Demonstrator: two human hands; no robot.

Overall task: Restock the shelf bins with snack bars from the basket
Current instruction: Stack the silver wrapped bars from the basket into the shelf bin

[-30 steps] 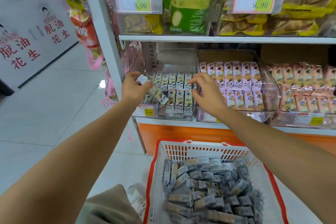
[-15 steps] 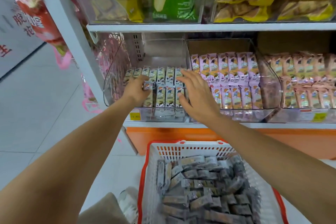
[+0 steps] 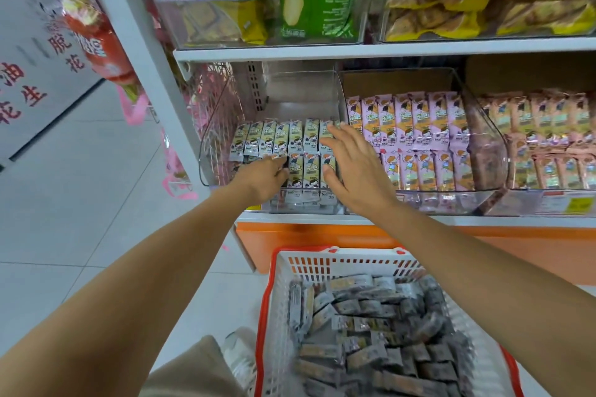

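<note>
Risk, left side: the left hand point(image 3: 266, 179) is sunk into the front row of grey-green snack bars point(image 3: 280, 138) in the leftmost clear bin point(image 3: 206, 151), fingers curled down among the wrappers; whether it pinches a bar cannot be told. Judged hazard: dragging that hand out may tip neighbouring bars forward over the low front lip. Risk, right side: the right hand point(image 3: 356, 171) lies flat on the right-hand columns, fingers spread apart and holding nothing; uneven pressure could knock the rows askew or shove bars against the wall shared with the pink-bar bin point(image 3: 429, 126). The back half of the leftmost bin holds no stock, so the rows likely lack rear support. Remaining stock lies heaped in the red-rimmed basket point(image 3: 342, 263) on the floor below the shelf; task judged far from complete. Surroundings: red hanging packets point(image 3: 100, 48) beside the white shelf upright point(image 3: 135, 42) at far left; the upper shelf edge point(image 3: 354, 50) overhangs the bin and limits reach to the back; a peach-wrapper bin point(image 3: 541, 119) at far right; a shoe point(image 3: 238, 361) just beside the basket's left rim, a possible trip point
</note>
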